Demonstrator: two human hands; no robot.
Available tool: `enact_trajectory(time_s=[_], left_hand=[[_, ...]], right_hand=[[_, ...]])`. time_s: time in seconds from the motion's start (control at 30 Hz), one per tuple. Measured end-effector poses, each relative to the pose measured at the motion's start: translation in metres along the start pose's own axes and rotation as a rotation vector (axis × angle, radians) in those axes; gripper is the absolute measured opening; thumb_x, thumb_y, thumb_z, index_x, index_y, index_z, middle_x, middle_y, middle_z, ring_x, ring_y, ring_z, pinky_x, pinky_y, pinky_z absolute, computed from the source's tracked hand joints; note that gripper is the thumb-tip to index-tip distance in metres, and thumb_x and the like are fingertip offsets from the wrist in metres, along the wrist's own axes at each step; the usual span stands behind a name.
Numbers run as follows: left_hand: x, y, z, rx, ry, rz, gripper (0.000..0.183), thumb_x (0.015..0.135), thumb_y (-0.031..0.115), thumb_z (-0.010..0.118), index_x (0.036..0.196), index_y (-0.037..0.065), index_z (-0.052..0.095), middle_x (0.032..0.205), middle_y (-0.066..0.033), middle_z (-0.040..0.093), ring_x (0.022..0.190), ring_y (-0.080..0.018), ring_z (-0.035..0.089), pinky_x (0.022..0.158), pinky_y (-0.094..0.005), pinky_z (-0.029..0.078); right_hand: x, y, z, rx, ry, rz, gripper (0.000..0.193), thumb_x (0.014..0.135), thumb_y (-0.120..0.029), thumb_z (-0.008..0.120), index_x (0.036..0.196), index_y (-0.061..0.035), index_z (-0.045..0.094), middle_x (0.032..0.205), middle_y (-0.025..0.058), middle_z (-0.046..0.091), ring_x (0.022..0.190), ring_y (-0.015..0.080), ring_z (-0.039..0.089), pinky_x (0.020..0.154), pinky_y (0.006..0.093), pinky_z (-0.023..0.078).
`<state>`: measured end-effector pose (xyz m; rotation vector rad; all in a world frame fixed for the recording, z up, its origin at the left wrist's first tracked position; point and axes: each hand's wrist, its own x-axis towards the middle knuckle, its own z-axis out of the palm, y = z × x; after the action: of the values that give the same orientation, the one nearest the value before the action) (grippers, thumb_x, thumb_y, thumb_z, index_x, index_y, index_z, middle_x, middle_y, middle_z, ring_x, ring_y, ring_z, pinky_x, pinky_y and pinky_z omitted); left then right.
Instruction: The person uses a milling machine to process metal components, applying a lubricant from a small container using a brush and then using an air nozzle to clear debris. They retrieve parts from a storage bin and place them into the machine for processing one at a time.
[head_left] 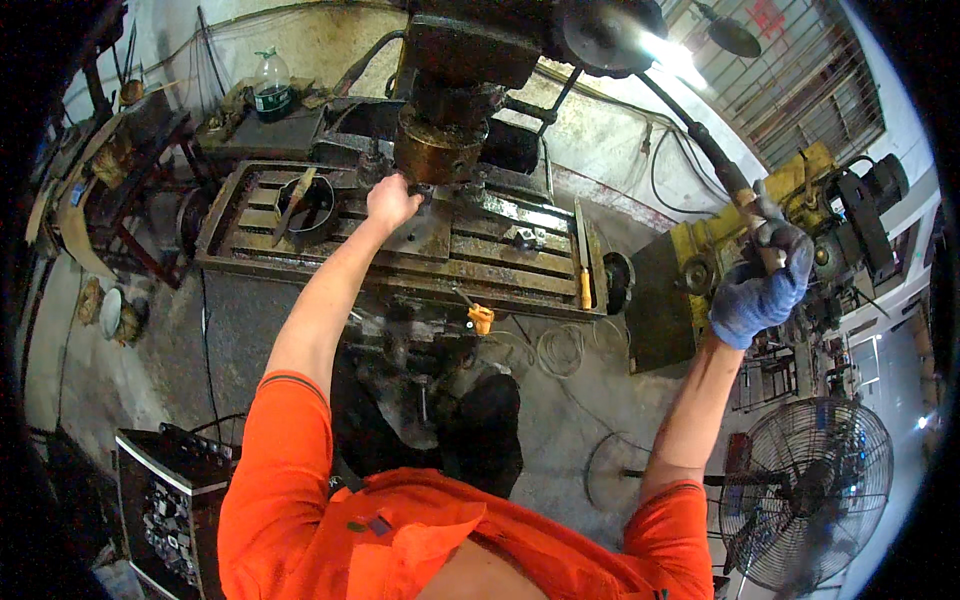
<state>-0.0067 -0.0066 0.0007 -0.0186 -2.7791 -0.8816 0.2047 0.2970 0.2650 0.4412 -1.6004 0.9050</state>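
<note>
My bare left hand [393,205] reaches to the machine table [340,262], just below the rusty round spindle head [440,145]. Its fingers are curled at a small dark piece that I cannot make out. At the right, my right hand [765,275], in a blue-grey work glove, is wrapped round the grip of a long machine lever [718,158], which slants up to the machine's round hub [610,35]. A black pot [310,222] with a brush-like wooden piece [293,208] across it stands on the slotted table, left of my left hand.
A file with a yellow handle [586,288] lies along the table's right end, near a small metal block [528,239]. An orange-yellow handle [480,319] juts out at the front edge. A floor fan [805,490] stands lower right, a yellow machine [700,240] behind it, a parts cabinet [170,510] lower left.
</note>
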Motion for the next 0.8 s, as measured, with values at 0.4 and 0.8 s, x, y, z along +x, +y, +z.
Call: enact_trajectory(time_s=[0.4, 0.8], left_hand=[[-0.005, 0.005, -0.003, -0.037, 0.053, 0.011, 0.029, 0.064, 0.027, 0.071, 0.075, 0.001, 0.064, 0.077, -0.0181, 0.063, 0.078, -0.0339, 0.061, 0.068, -0.0417, 0.048], [-0.014, -0.015, -0.020, -0.288, -0.052, 0.097, 0.037, 0.069, 0.021, 0.066, 0.099, -0.001, 0.059, 0.072, -0.0180, 0.062, 0.067, -0.0296, 0.061, 0.062, -0.0385, 0.049]], right_hand=[[-0.025, 0.004, 0.006, 0.162, 0.035, -0.005, 0.035, 0.089, -0.026, 0.041, 0.071, 0.0015, 0.052, 0.080, 0.0131, 0.060, 0.076, 0.0239, 0.056, 0.088, 0.0425, 0.042], [-0.034, 0.012, 0.000, 0.214, 0.058, 0.107, 0.036, 0.091, -0.025, 0.037, 0.071, 0.0006, 0.051, 0.077, 0.0114, 0.058, 0.083, 0.0229, 0.056, 0.083, 0.0344, 0.040]])
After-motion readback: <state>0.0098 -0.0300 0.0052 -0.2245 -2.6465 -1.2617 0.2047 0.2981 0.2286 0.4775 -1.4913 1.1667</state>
